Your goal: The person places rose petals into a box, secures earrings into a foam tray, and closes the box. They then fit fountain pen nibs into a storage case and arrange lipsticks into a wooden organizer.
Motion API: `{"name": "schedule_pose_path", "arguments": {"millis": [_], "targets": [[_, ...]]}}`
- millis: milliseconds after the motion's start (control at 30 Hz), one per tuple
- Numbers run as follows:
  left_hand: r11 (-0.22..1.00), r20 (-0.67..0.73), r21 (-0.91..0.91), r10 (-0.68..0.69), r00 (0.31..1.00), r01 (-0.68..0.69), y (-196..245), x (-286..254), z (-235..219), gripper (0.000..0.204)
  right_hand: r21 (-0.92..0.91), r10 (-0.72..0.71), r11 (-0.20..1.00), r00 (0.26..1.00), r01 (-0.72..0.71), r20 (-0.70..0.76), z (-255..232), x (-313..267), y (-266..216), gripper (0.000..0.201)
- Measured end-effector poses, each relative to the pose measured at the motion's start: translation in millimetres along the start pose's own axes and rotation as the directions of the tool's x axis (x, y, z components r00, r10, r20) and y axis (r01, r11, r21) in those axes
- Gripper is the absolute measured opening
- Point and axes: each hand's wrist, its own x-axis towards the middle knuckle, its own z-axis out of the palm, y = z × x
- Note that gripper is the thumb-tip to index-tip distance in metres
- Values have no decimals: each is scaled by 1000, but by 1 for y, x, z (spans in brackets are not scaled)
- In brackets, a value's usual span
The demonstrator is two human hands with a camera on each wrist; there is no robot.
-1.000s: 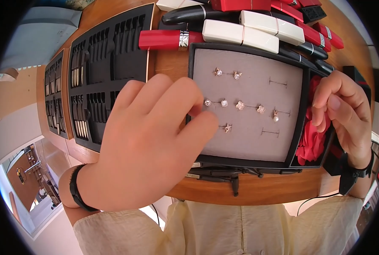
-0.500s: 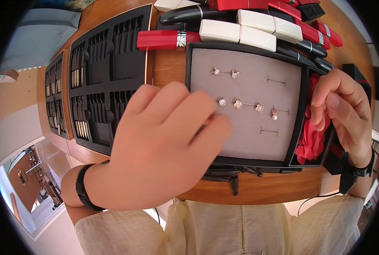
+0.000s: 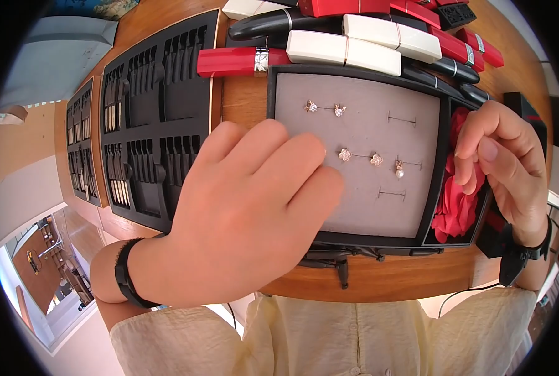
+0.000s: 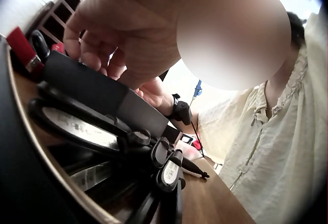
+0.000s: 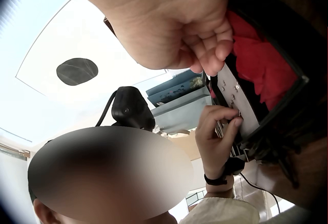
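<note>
From the left, our left hand (image 3: 254, 207) arches over the grey pad (image 3: 367, 210), thumb and forefinger close together; we cannot tell whether they pinch anything. Just right of it, the flower earrings (image 3: 376, 159) and pearl earring (image 3: 399, 172) sit on the pad; a rightward brush of our knuckles could dislodge them. Our right hand (image 3: 508, 160), loosely curled, shows nothing held; a stud dropped among the red petals (image 3: 455, 207) beneath could get lost.

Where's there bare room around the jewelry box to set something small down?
On the wooden table, a bare strip lies between the jewelry box and the shirt, right of the black items. A smaller patch sits between the box, the black tray, the red tube and the left hand. Beyond the box it's crowded with red, white and black tubes.
</note>
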Motion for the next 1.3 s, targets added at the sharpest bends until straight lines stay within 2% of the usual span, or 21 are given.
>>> {"name": "schedule_pose_path", "arguments": {"millis": [300,367,400,433,500,533,567,633,667,767,833,867,900,967,1000,1100,1200,1300], "targets": [[998,-2,-30,-54,999,54,7,4,-4,26,-19,40,999,999,-40,-34,6,-1,-9,19],[998,-15,-21,-62,998,62,13,5,-11,27,93,-39,995,998,43,-46,5,-4,-8,20],[997,-25,-18,-79,997,78,16,6,-16,29,93,-83,992,997,83,-10,-1,-6,-9,23],[998,-39,-25,-59,998,58,20,8,-20,29,76,-82,994,996,84,-29,-10,-9,-13,23],[994,-8,29,-102,995,102,30,12,-27,29,115,-134,984,990,137,-35,-24,-21,-25,26],[993,-6,25,-115,993,115,36,15,-29,30,89,-327,929,911,358,-252,-10,-31,-19,28],[996,-27,2,-86,996,86,41,19,-28,30,30,-160,986,977,165,-140,-41,-34,-28,26],[998,-34,42,-53,998,54,52,28,-25,29,-243,-86,968,994,69,-64,-67,-42,-35,23],[999,-11,49,-19,1000,20,58,33,-24,28,-326,-58,945,996,32,-70,-78,-47,-32,20],[994,-10,-24,105,994,-105,78,54,-9,26,-445,25,892,993,-75,-117,-103,-64,-17,13],[987,15,-10,158,987,-158,92,72,0,26,-661,-10,750,999,-26,-50,-118,-76,-1,9],[981,31,-24,194,980,-194,100,82,4,25,-771,105,628,993,-112,-58,-118,-81,-10,10],[973,47,-38,231,972,-229,108,93,9,23,-771,102,627,993,-115,-65,-119,-88,-8,10],[961,5,-38,275,961,-275,121,116,20,18,-950,185,302,982,-85,-30,-120,-100,1,13],[948,-35,-37,314,949,-316,127,125,27,13,-933,283,332,958,-140,-43,-118,-100,0,16],[939,-28,-11,343,939,-344,141,146,47,11,-908,250,407,968,-93,13,-111,-109,8,14],[931,-75,16,364,928,-364,153,156,61,10,-936,211,345,978,-70,5,-113,-113,18,12],[919,-73,51,394,916,-391,157,159,64,11,-927,189,369,982,-65,7,-114,-116,22,11]]}}
